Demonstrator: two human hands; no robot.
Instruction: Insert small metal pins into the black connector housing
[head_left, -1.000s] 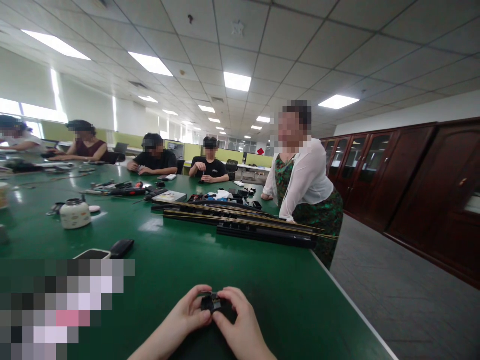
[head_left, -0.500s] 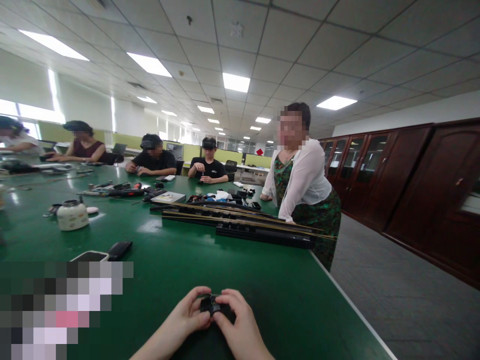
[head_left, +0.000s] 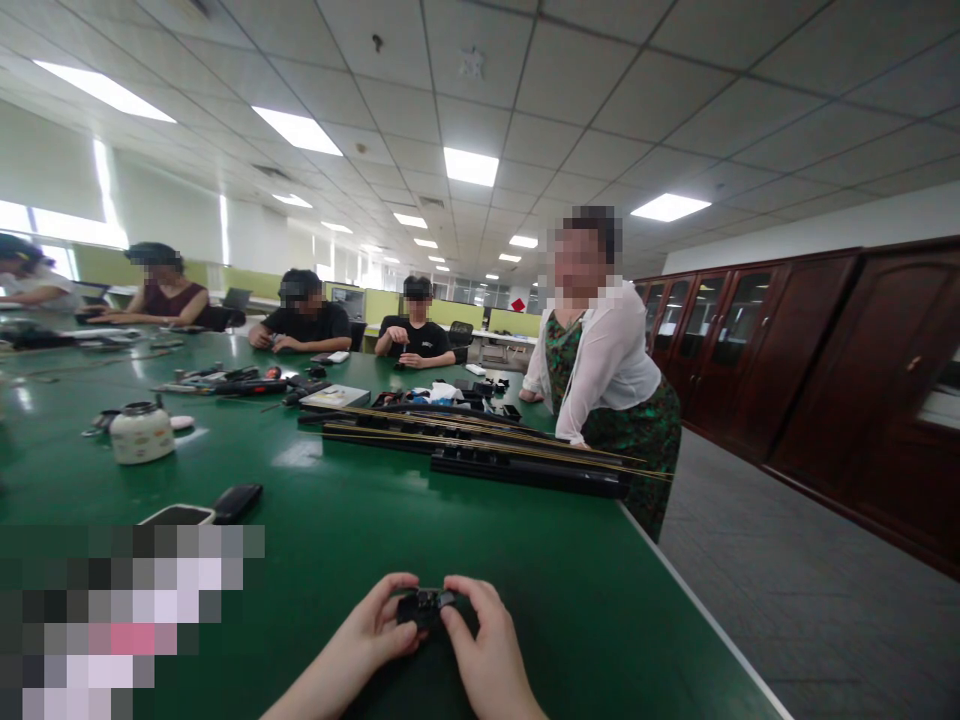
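Observation:
My left hand (head_left: pixel 377 628) is closed around the left end of a small black plastic part (head_left: pixel 420 608), thumb in front and fingers behind. My right hand (head_left: pixel 484 630) pinches the right end, where a small greyish piece (head_left: pixel 446 599) shows between thumb and index finger. Whether that piece is fixed to the black part or separate, I cannot tell. Small shiny details show along the top of the part. Both hands are held above the green table (head_left: pixel 322 560) near its front edge.
Long black strips with thin brass-coloured rods (head_left: pixel 480 440) lie across the table ahead. Behind them are small black parts, a white box (head_left: pixel 334 397) and tools (head_left: pixel 225 380). A pale jar (head_left: pixel 142 433) and phone-like object (head_left: pixel 178 514) are left. A person (head_left: pixel 600 340) leans on the table's right; others sit beyond.
My right thumb and fingers have shifted slightly to the right along the black part, showing more of its top. My left hand keeps its hold.

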